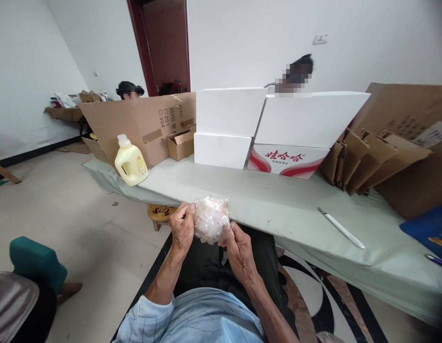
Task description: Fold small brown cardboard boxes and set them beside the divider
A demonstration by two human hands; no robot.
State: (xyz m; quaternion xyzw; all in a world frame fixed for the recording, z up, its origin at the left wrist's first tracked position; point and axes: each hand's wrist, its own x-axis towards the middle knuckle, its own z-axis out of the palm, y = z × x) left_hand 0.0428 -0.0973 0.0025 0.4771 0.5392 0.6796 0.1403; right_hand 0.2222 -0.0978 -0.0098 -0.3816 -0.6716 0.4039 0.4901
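Observation:
A crumpled clear plastic bag [211,220] is held over my lap, near the front edge of the table. Pale contents seem to show through its shiny film, but I cannot make out what they are. My left hand [182,226] pinches the bag's left edge between thumb and fingers. At the lower right edge, my right hand [239,247] grips the same bag, its thumb on top. Beyond the hands, a yellow jug-shaped bottle [132,162] with a handle stands upright on the table.
The table [228,186] has a pale green cover. White boxes [230,112] are stacked at its back, beside large cardboard boxes [145,128]. Folded cardboard [371,159], a white-handled knife [340,227] and a blue packet [428,231] lie right. A wooden stool [160,213] stands left. Other people sit nearby.

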